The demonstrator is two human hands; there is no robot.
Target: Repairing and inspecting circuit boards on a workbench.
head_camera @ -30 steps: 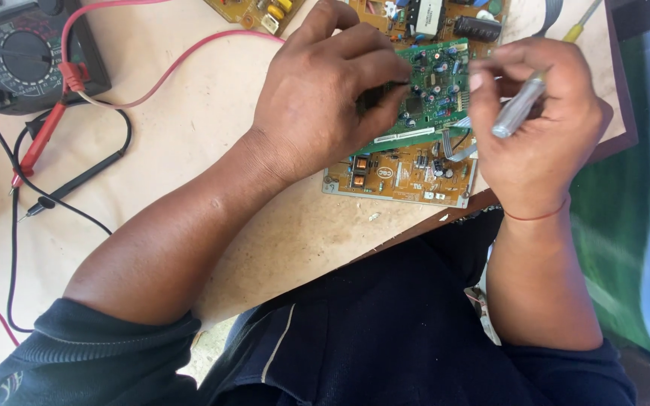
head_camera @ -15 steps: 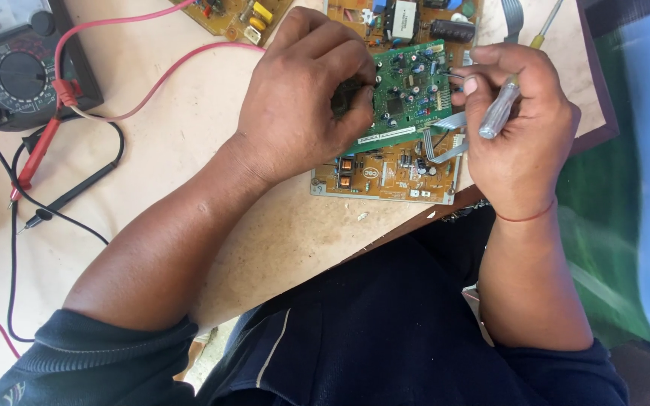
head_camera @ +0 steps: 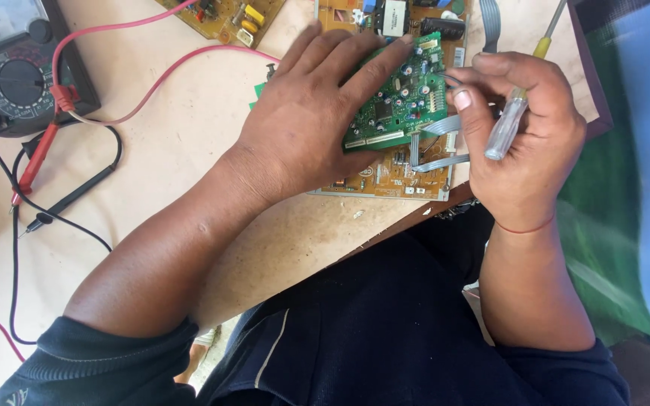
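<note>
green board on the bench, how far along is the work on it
Done: the green board lies bare, component side up, on a tan board, and the multimeter sits at the bench's left with leads plugged in. In hand: the left hand presses the green board down; the right hand holds a clear-handled screwdriver beside it. Left: grey ribbon cables still join the boards, and the probes lie unused.

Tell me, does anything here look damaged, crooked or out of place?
Nothing looks broken. The green board lies tilted on the tan board, under the left hand. That tan board overhangs the table edge. The right hand holds a clear-handled tool.
</note>
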